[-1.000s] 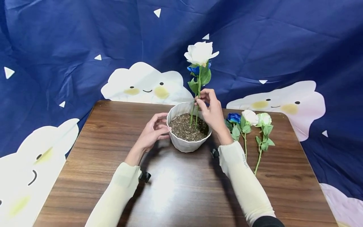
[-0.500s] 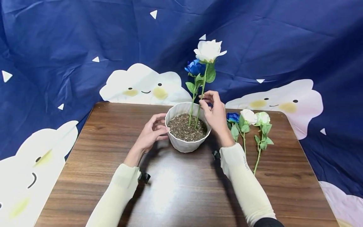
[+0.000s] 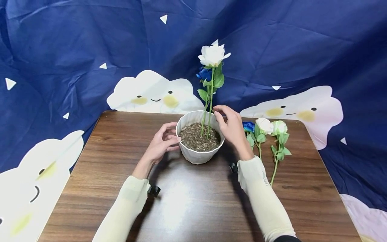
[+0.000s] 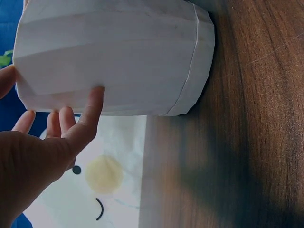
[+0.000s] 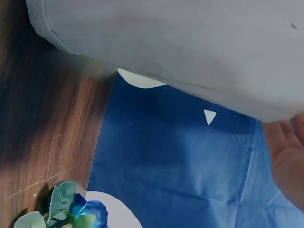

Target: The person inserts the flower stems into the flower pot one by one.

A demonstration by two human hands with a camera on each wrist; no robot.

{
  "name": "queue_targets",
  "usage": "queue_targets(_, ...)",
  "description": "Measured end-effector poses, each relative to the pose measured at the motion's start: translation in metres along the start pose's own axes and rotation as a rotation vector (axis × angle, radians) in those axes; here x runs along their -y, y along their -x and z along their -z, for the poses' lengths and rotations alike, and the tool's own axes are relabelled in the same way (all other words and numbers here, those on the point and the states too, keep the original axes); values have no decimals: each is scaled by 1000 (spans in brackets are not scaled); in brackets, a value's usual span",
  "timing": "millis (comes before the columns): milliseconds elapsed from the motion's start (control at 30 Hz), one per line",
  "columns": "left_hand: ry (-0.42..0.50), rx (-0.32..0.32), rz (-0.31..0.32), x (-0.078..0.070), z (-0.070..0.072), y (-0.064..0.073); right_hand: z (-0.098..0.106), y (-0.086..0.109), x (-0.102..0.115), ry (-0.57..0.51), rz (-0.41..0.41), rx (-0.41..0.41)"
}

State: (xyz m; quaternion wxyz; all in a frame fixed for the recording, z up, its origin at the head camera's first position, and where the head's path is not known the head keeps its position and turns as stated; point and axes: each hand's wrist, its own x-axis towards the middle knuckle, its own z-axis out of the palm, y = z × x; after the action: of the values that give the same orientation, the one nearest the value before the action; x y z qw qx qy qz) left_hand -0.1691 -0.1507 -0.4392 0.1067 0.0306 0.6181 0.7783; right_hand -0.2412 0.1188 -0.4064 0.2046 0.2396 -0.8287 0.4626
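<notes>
A white faceted flower pot (image 3: 198, 156) filled with dark soil (image 3: 196, 137) stands on the table. In it a white rose (image 3: 213, 55) and a blue rose (image 3: 204, 74) rise upright on green stems, close together. My left hand (image 3: 160, 141) rests its fingertips on the pot's left side, and the left wrist view shows the fingers spread against the pale wall. Beside the right rim is my right hand (image 3: 231, 126), its fingers loosely bent and apart from the stems. In the right wrist view this hand (image 5: 289, 159) is partly cut off and partly behind the pot.
To the right of the pot, several cut roses lie on the brown wooden table (image 3: 121, 168): a blue rose (image 3: 249, 126), a pale pink-white rose (image 3: 264, 125) and a greenish-white rose (image 3: 279, 127). A dark blue cloth (image 3: 90, 33) with cloud prints hangs behind the table.
My right hand has let go of the white rose's stem and moved down and right to the rim. The white rose leaned right, then swung back left. The left hand stays in place.
</notes>
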Motion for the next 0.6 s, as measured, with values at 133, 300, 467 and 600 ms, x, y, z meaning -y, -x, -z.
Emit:
queue_targets(133, 3, 0, -1, 0, 0, 0, 6, 2, -3, -66, -18, -28)
queue_targets(300, 3, 2, 2, 0, 0, 0, 17, 6, -5, -140, -66, -76)
queue_targets(467, 5, 0, 4, 0, 0, 0, 29, 10, -1, -241, -124, -102)
queue_targets(600, 5, 0, 3, 0, 0, 0, 42, 12, 12, -305, -165, -103)
